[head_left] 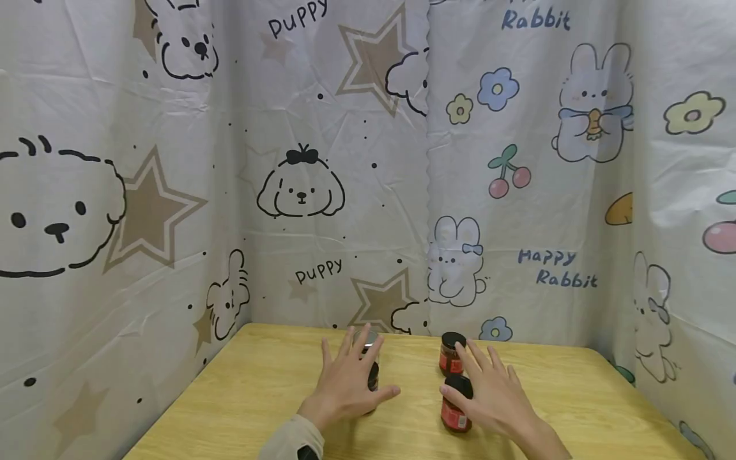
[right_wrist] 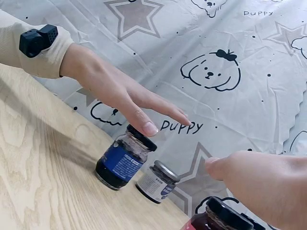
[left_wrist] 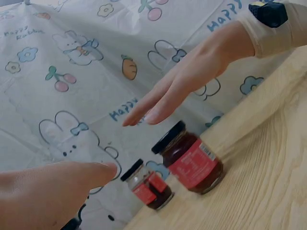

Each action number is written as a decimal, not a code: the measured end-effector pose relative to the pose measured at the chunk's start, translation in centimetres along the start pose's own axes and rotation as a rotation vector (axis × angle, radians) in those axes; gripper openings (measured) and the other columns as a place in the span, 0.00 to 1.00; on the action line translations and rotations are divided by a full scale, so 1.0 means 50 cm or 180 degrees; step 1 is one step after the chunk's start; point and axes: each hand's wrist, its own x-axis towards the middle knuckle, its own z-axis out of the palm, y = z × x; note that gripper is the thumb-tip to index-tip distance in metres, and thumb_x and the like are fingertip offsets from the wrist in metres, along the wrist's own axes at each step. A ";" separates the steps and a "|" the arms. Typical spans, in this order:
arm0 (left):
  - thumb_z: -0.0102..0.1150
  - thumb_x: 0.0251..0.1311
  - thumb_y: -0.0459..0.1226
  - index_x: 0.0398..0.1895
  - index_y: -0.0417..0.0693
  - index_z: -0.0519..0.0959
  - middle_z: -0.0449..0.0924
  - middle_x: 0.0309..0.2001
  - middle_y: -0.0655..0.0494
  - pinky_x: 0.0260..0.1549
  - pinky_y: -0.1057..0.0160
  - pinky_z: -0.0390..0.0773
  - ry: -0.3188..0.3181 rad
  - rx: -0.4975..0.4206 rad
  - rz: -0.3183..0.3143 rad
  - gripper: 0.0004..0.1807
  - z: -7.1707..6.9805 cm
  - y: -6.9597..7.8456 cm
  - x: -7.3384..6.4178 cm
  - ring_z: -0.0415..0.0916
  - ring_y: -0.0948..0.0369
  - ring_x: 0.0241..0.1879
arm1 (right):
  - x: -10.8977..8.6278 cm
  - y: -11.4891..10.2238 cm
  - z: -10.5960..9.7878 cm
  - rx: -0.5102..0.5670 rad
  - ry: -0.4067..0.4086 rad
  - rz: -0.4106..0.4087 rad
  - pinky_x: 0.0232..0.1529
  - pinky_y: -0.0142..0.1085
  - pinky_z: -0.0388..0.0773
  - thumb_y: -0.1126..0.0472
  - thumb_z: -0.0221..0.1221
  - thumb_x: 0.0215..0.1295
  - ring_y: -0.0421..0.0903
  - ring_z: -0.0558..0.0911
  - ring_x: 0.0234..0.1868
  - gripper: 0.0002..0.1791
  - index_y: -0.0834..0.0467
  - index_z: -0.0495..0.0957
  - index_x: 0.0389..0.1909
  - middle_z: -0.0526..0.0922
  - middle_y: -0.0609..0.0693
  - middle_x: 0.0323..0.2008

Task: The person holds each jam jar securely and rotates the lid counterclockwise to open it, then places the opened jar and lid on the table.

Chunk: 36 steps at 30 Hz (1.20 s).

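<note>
My left hand (head_left: 347, 390), fingers spread, hovers over two jars at the left of the table. In the right wrist view these are a blue-labelled jar (right_wrist: 122, 160) with a black lid, close under the thumb, and a smaller white-labelled jar (right_wrist: 156, 182) with a grey lid behind it. My right hand (head_left: 497, 393) has its fingers extended beside two red-labelled jars with black lids. The larger jar (left_wrist: 193, 163) stands nearer me, and the smaller jar (left_wrist: 147, 187) is behind it. All of the jars stand upright. Neither hand grips anything; in the head view the left hand partly hides its jars.
A yellowish wood-grain table (head_left: 408, 434) carries the jars. Behind it and at both sides hang pale curtains (head_left: 368, 243) printed with puppies, rabbits and stars. A small black device (right_wrist: 38, 40) is strapped on the left sleeve.
</note>
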 end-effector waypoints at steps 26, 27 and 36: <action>0.56 0.56 0.75 0.83 0.51 0.56 0.55 0.80 0.49 0.70 0.49 0.62 -0.0028 -0.0452 0.0542 0.59 0.066 0.140 0.043 0.54 0.51 0.77 | 0.003 0.067 -0.070 0.0547 0.0151 0.0166 0.58 0.77 0.60 0.28 0.47 0.74 0.78 0.58 0.71 0.51 0.64 0.54 0.80 0.55 0.73 0.76; 0.57 0.55 0.75 0.83 0.51 0.56 0.56 0.80 0.49 0.70 0.49 0.63 -0.0028 -0.0460 0.0542 0.60 0.072 0.143 0.044 0.55 0.51 0.77 | 0.003 0.069 -0.071 0.0576 0.0144 0.0168 0.59 0.77 0.60 0.28 0.48 0.74 0.78 0.58 0.71 0.51 0.64 0.54 0.80 0.56 0.73 0.75; 0.67 0.46 0.75 0.81 0.55 0.59 0.68 0.73 0.56 0.65 0.48 0.71 -0.0371 -0.1163 0.0073 0.63 0.126 0.170 0.053 0.70 0.54 0.68 | 0.004 0.098 -0.078 0.0772 -0.0001 0.0231 0.61 0.75 0.59 0.31 0.47 0.76 0.78 0.59 0.71 0.51 0.69 0.50 0.80 0.56 0.76 0.74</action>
